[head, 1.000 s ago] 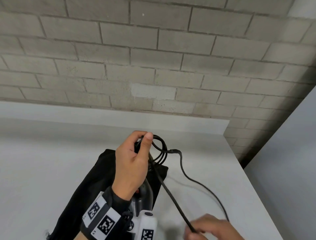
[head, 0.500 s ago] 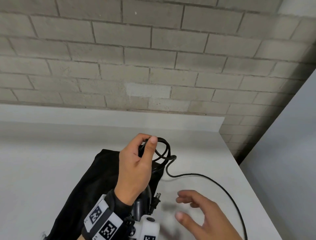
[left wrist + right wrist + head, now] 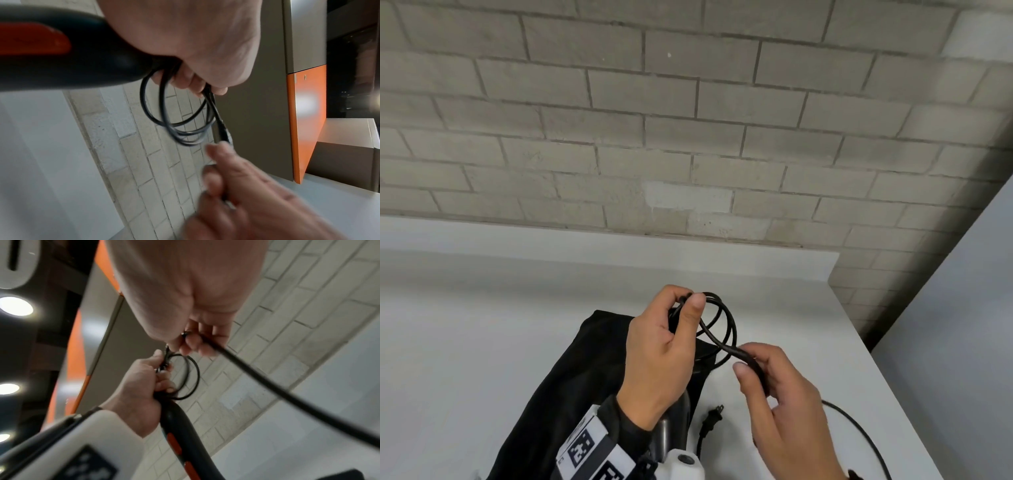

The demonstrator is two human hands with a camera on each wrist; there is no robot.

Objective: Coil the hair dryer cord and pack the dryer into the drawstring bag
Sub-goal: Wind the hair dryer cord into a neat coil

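Gripping the dryer (image 3: 68,53) handle and several cord (image 3: 726,320) loops together, the left hand (image 3: 657,359) hovers over the black bag (image 3: 585,370) on the table (image 3: 465,342). Just right, the right hand (image 3: 787,407) pinches the cord's slack, which trails right off the near edge. The plug (image 3: 711,419) lies near, between both hands. Most of the dryer is hidden.

The black hair dryer (image 3: 180,433), with orange handle insets, is held above the flat black drawstring bag (image 3: 571,387) on the bench, its black cord (image 3: 726,325) partly looped, plug (image 3: 712,419) lying free beside the bag.
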